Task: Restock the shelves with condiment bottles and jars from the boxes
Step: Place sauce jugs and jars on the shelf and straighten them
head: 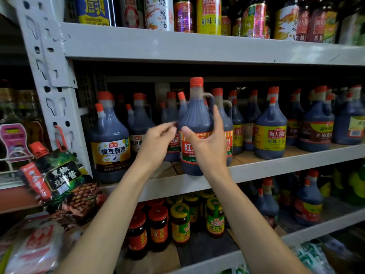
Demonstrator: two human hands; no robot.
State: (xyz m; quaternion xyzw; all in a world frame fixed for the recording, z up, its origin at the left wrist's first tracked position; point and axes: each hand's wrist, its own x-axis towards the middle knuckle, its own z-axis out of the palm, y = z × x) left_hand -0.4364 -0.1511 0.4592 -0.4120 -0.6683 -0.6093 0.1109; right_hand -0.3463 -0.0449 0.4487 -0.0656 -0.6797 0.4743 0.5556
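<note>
A dark sauce bottle (195, 117) with a red cap and a side handle stands upright at the front edge of the middle shelf (276, 168), a little left of its centre. Its orange-red label begins with 红; the rest is hidden by the hand.

The right hand (207, 143) is spread against this bottle, thumb on the label's front and fingers straight up its right flank. How firmly it presses cannot be told. The left hand (158, 141) is motion-blurred, fingers loosely curled and holding nothing, just beside the bottle's left side; contact cannot be told.

Toward the shelf's left end stands a bottle labelled 海天 黄豆酱油 (110, 149). To the right are a yellow-labelled 海天酱油 鲜味生抽 bottle (270, 139) and one reading 老抽酱油 (320, 133). More red-capped bottles fill the rows behind.

On the shelf below, green-and-yellow jars read Yes! 黄豆酱 (215, 220), beside red-lidded jars (158, 224). A pouch marked 黑椒烧烤酱 (59, 175) hangs at the rack's left post.
</note>
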